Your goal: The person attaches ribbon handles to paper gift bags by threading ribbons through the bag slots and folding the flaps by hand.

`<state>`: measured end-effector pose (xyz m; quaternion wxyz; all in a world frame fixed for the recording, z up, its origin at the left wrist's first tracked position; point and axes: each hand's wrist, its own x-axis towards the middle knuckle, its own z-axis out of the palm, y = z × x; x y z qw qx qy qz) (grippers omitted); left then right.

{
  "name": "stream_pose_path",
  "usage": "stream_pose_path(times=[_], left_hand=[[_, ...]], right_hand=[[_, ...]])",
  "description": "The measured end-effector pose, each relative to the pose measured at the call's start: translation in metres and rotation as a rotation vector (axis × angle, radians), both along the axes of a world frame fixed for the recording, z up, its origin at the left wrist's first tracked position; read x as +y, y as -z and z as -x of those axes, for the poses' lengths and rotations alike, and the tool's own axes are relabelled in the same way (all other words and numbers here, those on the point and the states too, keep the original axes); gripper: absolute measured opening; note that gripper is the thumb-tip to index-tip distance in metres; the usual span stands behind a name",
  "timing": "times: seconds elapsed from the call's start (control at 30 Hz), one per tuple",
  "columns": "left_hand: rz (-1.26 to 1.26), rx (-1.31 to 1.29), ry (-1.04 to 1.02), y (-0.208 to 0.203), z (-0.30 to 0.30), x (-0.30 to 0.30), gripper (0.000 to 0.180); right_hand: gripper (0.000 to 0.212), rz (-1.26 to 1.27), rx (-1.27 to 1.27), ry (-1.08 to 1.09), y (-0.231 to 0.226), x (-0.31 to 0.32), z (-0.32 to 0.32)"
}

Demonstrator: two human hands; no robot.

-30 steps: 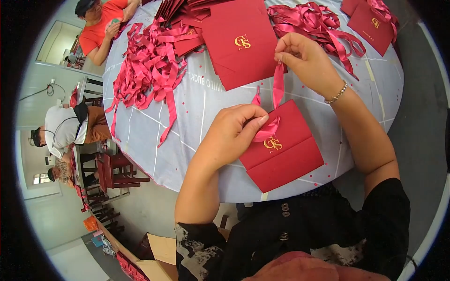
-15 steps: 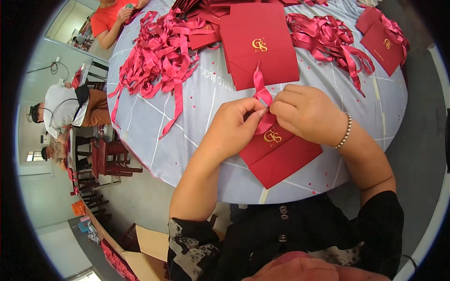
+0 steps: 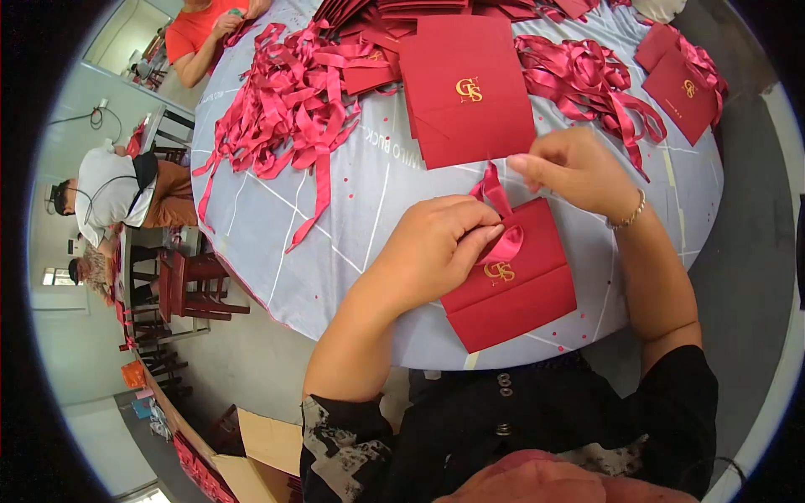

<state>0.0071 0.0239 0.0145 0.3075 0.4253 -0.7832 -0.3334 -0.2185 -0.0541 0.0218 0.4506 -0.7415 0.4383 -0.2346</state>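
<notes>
Pink ribbon [image 3: 506,246] pinched over a red bag [image 3: 531,282]

A person's left hand [image 3: 444,245], at the bag's 10 o'clock, clamps the ribbon between thumb and forefinger. One loop spills across the bag's front and a loose tail points toward 12 o'clock. At 1 o'clock, the right hand [image 3: 581,173], a bracelet [image 3: 631,211] round its wrist, hangs with fingers curled and thumb stretched toward 9 o'clock, just beside the tail's tip; whether its fingertips meet one cannot tell. The bag lies flat and askew near the close edge of the cloth-covered worktop [image 3: 348,220], a gold emblem [image 3: 500,272] above its crease.

Around the bag, a pile of matching bags [image 3: 457,50] sits at 12 o'clock, a tangled ribbon heap [image 3: 281,121] at 10 and a smaller ribbon bundle [image 3: 583,74] near 1. Two ribboned bags [image 3: 681,96] rest between 1 and 2 o'clock. A co-worker in orange [image 3: 194,38] handles something small at 10 o'clock; another in a white shirt [image 3: 109,184] leans forward between 9 and 10. An open carton [image 3: 268,440] stands at 8 o'clock.
</notes>
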Motion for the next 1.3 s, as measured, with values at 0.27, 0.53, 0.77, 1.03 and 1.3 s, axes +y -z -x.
stream_pose_path(times=[0.27, 0.53, 0.77, 1.03, 1.3], left_hand=[[0.126, 0.028, 0.144, -0.008, 0.008, 0.009, 0.007], [0.092, 0.069, 0.144, -0.004, 0.011, 0.008, 0.007], [-0.200, 0.143, 0.055, -0.009, 0.012, 0.012, 0.009], [-0.123, 0.067, 0.097, -0.004, 0.020, 0.010, 0.009], [-0.347, 0.938, -0.266, 0.001, 0.001, 0.014, 0.014]], right_hand=[[0.063, -0.799, -0.135, -0.179, 0.023, 0.009, -0.025], [0.020, -0.852, -0.446, -0.242, 0.040, 0.003, -0.026], [0.018, -0.250, -0.631, 0.106, 0.054, -0.002, -0.031], [0.019, -0.364, -0.577, 0.232, 0.049, -0.005, -0.029], [0.020, -0.325, -0.722, 0.230, 0.033, -0.015, -0.013]])
